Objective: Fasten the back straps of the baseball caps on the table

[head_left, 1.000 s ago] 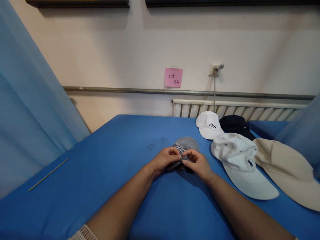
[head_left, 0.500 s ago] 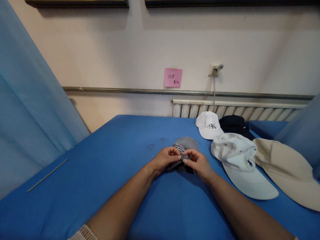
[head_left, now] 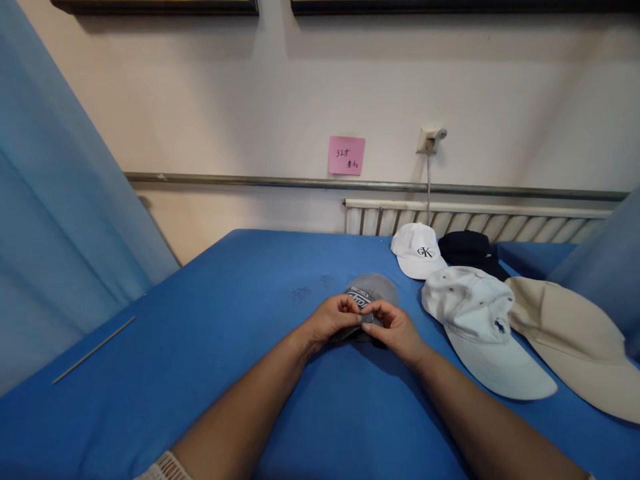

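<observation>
A grey cap (head_left: 376, 288) with a patch on its front lies on the blue table (head_left: 225, 320) near the middle. My left hand (head_left: 327, 322) and my right hand (head_left: 397, 330) meet at its near edge. Both hands pinch a small grey strap at the cap's back, fingertips pressed together. The near part of the cap is hidden under my fingers.
To the right lie a pale cap with a small dark logo (head_left: 480, 320), a beige cap (head_left: 570, 337), a white cap with black letters (head_left: 417, 248) and a dark cap (head_left: 470, 248). A thin stick (head_left: 93, 350) lies at the left. Blue curtains hang at both sides.
My fingertips have shifted slightly on the strap, pressing closer together. The cap and the other things have stayed in place.
</observation>
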### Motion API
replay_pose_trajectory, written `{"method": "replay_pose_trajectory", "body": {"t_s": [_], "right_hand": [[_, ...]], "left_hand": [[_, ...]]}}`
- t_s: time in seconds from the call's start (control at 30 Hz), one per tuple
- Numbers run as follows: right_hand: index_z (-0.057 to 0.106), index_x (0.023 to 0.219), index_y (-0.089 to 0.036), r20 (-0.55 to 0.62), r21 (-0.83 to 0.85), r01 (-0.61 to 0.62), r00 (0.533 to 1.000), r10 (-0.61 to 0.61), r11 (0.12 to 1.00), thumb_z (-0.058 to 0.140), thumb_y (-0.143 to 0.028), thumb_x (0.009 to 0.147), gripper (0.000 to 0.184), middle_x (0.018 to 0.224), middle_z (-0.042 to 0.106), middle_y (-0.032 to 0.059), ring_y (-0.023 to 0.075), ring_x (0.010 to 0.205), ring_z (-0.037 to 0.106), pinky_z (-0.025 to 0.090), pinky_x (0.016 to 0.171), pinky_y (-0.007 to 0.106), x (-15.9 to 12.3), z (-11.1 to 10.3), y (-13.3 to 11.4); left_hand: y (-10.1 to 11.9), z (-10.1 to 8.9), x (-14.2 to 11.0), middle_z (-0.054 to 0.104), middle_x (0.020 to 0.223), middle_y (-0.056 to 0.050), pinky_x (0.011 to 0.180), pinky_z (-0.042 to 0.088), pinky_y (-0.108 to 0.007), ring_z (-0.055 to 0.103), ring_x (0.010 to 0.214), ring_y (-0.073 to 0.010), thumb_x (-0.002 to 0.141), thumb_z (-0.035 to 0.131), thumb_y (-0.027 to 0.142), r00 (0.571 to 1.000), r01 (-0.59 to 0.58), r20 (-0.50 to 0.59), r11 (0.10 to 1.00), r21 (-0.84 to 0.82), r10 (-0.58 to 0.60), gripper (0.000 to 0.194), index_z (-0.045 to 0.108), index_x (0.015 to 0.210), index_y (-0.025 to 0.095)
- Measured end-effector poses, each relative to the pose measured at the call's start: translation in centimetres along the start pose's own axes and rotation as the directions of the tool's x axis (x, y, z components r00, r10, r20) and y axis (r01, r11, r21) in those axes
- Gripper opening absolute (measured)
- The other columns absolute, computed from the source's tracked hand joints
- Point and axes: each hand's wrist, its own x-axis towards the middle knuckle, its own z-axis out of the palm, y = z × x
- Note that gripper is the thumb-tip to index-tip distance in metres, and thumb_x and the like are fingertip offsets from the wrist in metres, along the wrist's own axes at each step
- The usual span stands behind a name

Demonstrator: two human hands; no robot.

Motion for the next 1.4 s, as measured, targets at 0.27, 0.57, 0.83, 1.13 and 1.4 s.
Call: {"method": "replay_pose_trajectory", "body": {"t_s": [0.27,0.57,0.83,1.13,1.4], "right_hand": [[0.068,0.091,-0.025,-0.064,0.072,-0.015,0.998,0.020,0.997,0.080,-0.033,0.068,0.027,0.092,0.069,0.0012,0.0193,0.090,0.062,0.048,0.085,0.036,-0.08,-0.05,-0.29],[0.068,0.090,-0.025,-0.040,0.072,-0.021,0.999,0.024,0.997,0.080,-0.031,0.068,0.026,0.090,0.069,0.0003,0.0178,0.087,0.061,0.047,0.082,0.033,-0.03,0.04,-0.50],[0.068,0.088,-0.025,-0.016,0.004,-0.005,1.000,0.005,1.000,0.081,-0.031,0.066,0.026,0.088,0.069,-0.0001,0.0176,0.084,0.062,0.048,0.079,0.032,-0.06,-0.02,0.13],[0.067,0.090,-0.027,-0.010,-0.044,0.000,1.000,0.000,0.999,0.079,-0.032,0.068,0.025,0.090,0.070,0.0004,0.0194,0.087,0.063,0.049,0.081,0.035,-0.11,0.04,0.30],[0.061,0.094,-0.025,-0.096,-0.040,0.044,0.994,-0.047,0.998,0.077,-0.032,0.072,0.028,0.093,0.068,0.0017,0.0195,0.093,0.062,0.048,0.088,0.036,-0.06,0.35,0.20]], "left_hand": [[0.13,-0.60,-0.11,0.056,0.062,0.003,0.050,0.031,-0.020,0.046,0.051,-0.0057,0.064,0.082,0.031,0.998,-0.024,0.062,0.992,-0.128,0.033,0.031,0.063,0.081,0.014],[-0.23,-0.30,0.15,0.052,0.059,0.005,0.048,0.030,-0.019,0.041,0.048,-0.0043,0.065,0.081,0.029,0.999,-0.041,0.030,0.993,-0.111,0.045,0.029,0.059,0.075,0.014],[0.12,0.27,-0.13,0.049,0.055,0.006,0.045,0.026,-0.020,0.038,0.044,-0.0036,0.063,0.077,0.021,0.998,-0.035,-0.051,0.999,0.012,0.035,0.024,0.055,0.071,0.016],[-0.07,0.21,-0.07,0.048,0.053,0.007,0.041,0.022,-0.020,0.036,0.040,-0.0036,0.064,0.076,0.024,1.000,-0.026,-0.001,1.000,-0.003,0.026,0.026,0.052,0.073,0.017],[0.16,-0.05,-0.19,0.055,0.060,0.004,0.047,0.032,-0.019,0.046,0.049,-0.0064,0.073,0.071,0.032,1.000,-0.005,0.010,0.999,-0.049,0.006,0.023,0.060,0.084,0.015]]}}
